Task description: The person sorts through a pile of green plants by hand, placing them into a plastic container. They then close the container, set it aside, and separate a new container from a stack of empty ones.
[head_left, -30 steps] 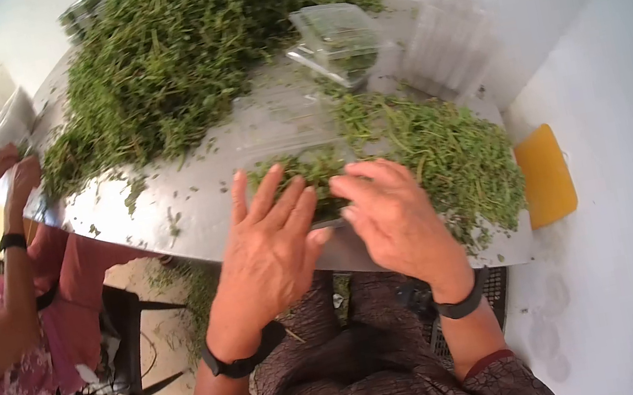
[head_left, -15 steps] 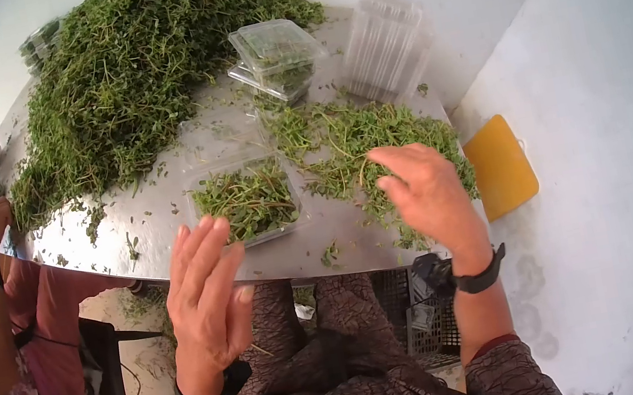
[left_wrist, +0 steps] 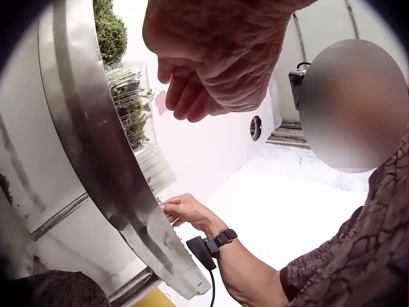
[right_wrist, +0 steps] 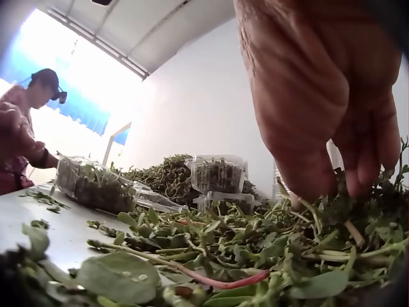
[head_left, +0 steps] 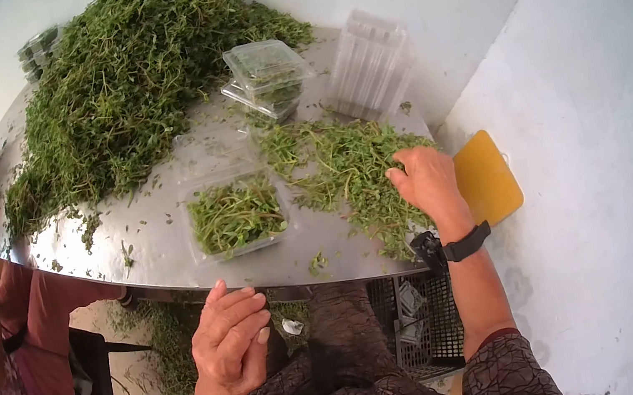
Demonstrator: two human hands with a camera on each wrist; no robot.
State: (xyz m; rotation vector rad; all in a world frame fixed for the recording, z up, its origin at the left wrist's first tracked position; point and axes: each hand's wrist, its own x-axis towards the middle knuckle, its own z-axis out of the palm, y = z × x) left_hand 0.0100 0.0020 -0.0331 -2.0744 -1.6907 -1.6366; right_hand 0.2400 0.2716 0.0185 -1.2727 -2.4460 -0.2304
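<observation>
From my remote post I find the loose purslane-like sprigs (head_left: 353, 165) right of centre in the head view, spread as a low heap on the metal table (head_left: 327, 256). The right hand (head_left: 427, 178) bends down over the heap's right side; in the right wrist view its fingertips sink among the stems, and I cannot tell whether they pinch any. The left hand (head_left: 229, 335) hangs below the table edge at lower centre, fingers loosely bent, with nothing visible in them.

Just left of the heap stands an open clear clamshell box (head_left: 248, 248) filled with the same greens, its lid laid back toward the upper part of the frame, which I take as leaving the top free for filling. The low heap seems kept there for easy reach.

Farther up, filled clamshells (head_left: 268, 66) sit one on another, probably stacked to save room, and beside them a nested stack of clear containers (head_left: 370, 61) leans near the wall. The big green mound (head_left: 111, 90) covers the upper left, perhaps as the main supply. At far left another person (head_left: 7, 337) works at the same table.

I can read no brand, label or writing anywhere.
</observation>
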